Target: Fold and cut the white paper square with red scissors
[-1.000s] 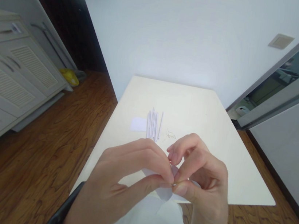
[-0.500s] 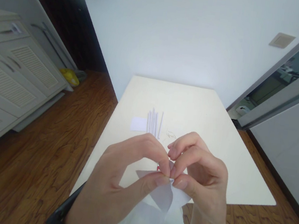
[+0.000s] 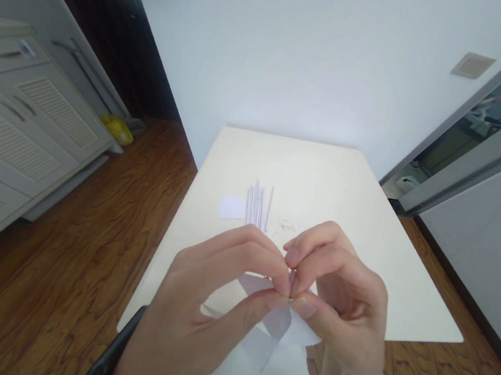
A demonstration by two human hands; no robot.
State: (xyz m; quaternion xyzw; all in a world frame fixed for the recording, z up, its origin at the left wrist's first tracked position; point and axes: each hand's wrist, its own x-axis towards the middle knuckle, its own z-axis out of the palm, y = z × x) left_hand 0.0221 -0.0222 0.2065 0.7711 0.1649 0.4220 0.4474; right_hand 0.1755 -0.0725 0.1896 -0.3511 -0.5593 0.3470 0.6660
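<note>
My left hand (image 3: 201, 310) and my right hand (image 3: 345, 310) meet fingertip to fingertip above the near edge of a cream table (image 3: 365, 227). Both pinch a small piece of white paper (image 3: 276, 323), which hangs in folds below the fingers. Past the hands, a bundle of thin white paper sticks (image 3: 257, 205) lies on the table. A small white paper rectangle (image 3: 232, 208) lies just left of the sticks. A few tiny scraps (image 3: 286, 223) lie to their right.
A white wall stands behind the table. Pale louvred cabinets (image 3: 18, 126) line the left side over a wooden floor (image 3: 76, 250), with a yellow object (image 3: 117, 128) on the floor by them. A sliding door frame (image 3: 475, 162) runs along the right.
Both hands stay pinched together while the paper shifts between the fingers; more of it now hangs below them, and its folds have changed shape.
</note>
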